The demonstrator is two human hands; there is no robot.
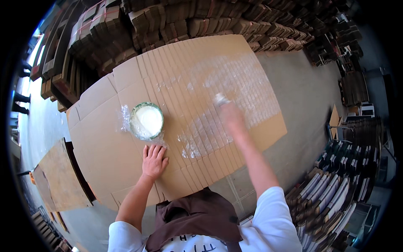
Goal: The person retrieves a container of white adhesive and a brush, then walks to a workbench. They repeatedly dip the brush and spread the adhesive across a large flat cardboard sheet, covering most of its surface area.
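Spread fingers of my left hand (155, 161) rest on the brown cardboard (100, 147), just below a round tub (145, 104) with a green rim. White paste (149, 119) fills the tub, and clear plastic film (125, 118) sticks out around it. Farther right, my right hand (232, 117) is closed on a brush (221, 99) with a pale head; motion blurs both. The brush is over a row of narrow cardboard strips (168, 71) lying side by side. Wet white smears (247, 80) cover much of their right part.
Stacked bundles of folded cardboard (176, 21) line the far side. At the lower right are stacks of sheets (323, 193). A wooden board (61, 176) stands at the left, and grey floor (294, 88) shows beyond the work surface. Two people's dark legs (21, 103) appear at the far left.
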